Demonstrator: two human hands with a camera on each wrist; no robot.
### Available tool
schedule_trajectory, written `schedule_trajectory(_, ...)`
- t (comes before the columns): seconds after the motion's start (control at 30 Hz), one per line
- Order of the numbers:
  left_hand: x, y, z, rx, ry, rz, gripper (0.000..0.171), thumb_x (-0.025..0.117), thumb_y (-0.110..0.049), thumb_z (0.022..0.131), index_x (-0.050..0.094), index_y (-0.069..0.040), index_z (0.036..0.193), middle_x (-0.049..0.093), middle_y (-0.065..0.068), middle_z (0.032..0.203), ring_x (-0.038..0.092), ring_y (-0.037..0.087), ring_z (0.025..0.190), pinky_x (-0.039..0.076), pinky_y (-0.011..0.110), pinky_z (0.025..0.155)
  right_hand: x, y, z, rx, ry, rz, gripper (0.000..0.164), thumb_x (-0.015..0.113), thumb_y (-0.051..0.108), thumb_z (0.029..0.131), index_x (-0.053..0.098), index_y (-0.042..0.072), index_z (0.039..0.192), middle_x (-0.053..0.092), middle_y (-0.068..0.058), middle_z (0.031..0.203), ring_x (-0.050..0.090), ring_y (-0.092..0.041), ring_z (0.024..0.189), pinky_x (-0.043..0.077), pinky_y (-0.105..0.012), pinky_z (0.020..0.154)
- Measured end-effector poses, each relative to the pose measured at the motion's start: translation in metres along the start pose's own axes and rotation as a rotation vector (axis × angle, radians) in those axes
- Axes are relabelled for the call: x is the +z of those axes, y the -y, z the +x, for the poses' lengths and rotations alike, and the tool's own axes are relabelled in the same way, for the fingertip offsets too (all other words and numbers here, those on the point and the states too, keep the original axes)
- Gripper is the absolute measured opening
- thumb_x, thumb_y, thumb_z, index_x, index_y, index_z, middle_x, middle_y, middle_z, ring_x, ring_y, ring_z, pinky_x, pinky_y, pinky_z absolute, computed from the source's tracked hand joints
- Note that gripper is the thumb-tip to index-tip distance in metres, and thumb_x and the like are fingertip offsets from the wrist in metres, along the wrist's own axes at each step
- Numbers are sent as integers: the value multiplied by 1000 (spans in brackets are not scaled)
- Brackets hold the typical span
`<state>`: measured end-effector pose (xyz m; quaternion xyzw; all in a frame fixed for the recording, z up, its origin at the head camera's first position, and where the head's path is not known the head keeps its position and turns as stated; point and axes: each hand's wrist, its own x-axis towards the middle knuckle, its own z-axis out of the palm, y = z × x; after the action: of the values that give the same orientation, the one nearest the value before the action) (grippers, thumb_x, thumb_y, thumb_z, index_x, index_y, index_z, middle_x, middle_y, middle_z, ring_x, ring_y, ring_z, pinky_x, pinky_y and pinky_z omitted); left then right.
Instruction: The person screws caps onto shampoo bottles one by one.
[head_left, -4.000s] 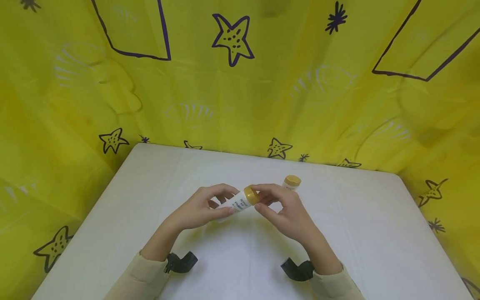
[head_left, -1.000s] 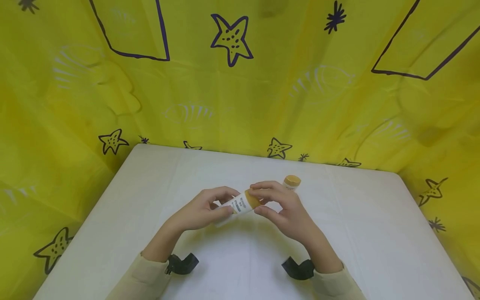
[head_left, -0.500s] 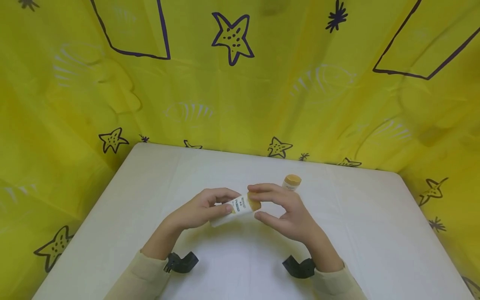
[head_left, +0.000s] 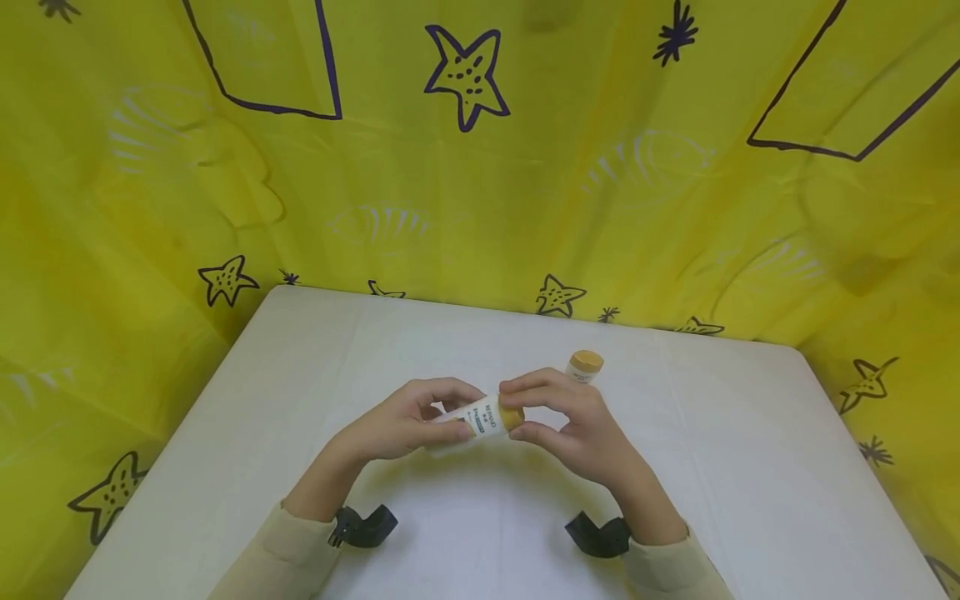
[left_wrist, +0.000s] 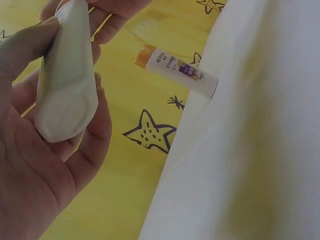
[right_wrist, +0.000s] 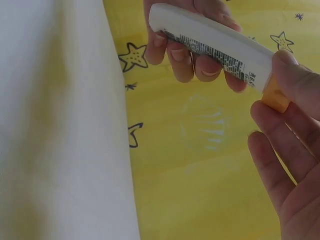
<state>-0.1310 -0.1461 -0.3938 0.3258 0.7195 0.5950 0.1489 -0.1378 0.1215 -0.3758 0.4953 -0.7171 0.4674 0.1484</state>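
A white bottle point(head_left: 486, 417) with dark print and an orange-yellow cap point(head_left: 513, 416) is held above the table, tilted with its cap end toward the right. My left hand point(head_left: 408, 423) grips the body, thumb on the near side and fingers behind. With thumb and fingers, my right hand point(head_left: 573, 417) pinches the cap, as the right wrist view also shows on the cap point(right_wrist: 275, 96). The flattened white base point(left_wrist: 65, 117) faces the left wrist camera. Beyond my right hand a second white bottle point(left_wrist: 182, 72) with an orange cap stands upright, its lower part hidden in the head view.
A white table point(head_left: 675, 467) lies under both hands. Behind and beside it hangs a yellow curtain point(head_left: 480, 183) with drawn stars and shells. Black camera mounts, one on the left wrist point(head_left: 363, 527) and one on the right wrist point(head_left: 597, 535), jut inward over the table.
Half a second ago my right thumb was off the cap; now it presses against it. The bottle's cap end sits lower than four seconds ago, and its print has turned. The standing bottle stays put.
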Motion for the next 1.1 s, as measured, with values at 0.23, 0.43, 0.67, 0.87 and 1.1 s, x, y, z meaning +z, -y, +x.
schedule_trajectory(0.23,2,-2,-1,30,-39,60,26,71,-13,92,66,-21,117,64,2,98,57,20,88,52,32,71,1,0,0,29,-3,9,39,84,2,75,71,10,111,70,-9,116,66,-23,110,52,-26,94)
schedule_trajectory(0.43,3,-2,-1,39,-45,85,27,70,-12,92,63,-20,117,63,1,97,56,20,87,50,31,74,4,-1,-2,103,6,-8,40,85,3,72,71,12,108,70,-6,115,66,-21,109,52,-26,94)
schedule_trajectory(0.67,4,-1,1,55,-51,138,28,71,-13,91,62,-25,115,63,-4,96,56,18,84,50,30,72,7,-6,-3,106,-29,-17,40,87,7,70,72,14,106,72,-5,110,68,-19,105,53,-26,92)
schedule_trajectory(0.87,3,-2,0,69,-70,198,28,74,-17,91,62,-26,114,61,-5,94,54,16,78,47,29,67,10,-5,-1,94,-75,-6,39,87,3,68,74,12,104,73,-6,106,70,-22,101,55,-26,88)
schedule_trajectory(1.1,5,-7,0,43,-103,245,29,75,-21,90,62,-28,115,62,-8,95,57,14,75,52,29,66,14,-2,-2,164,-100,-9,37,87,3,70,72,13,102,73,-2,103,70,-21,104,54,-27,91)
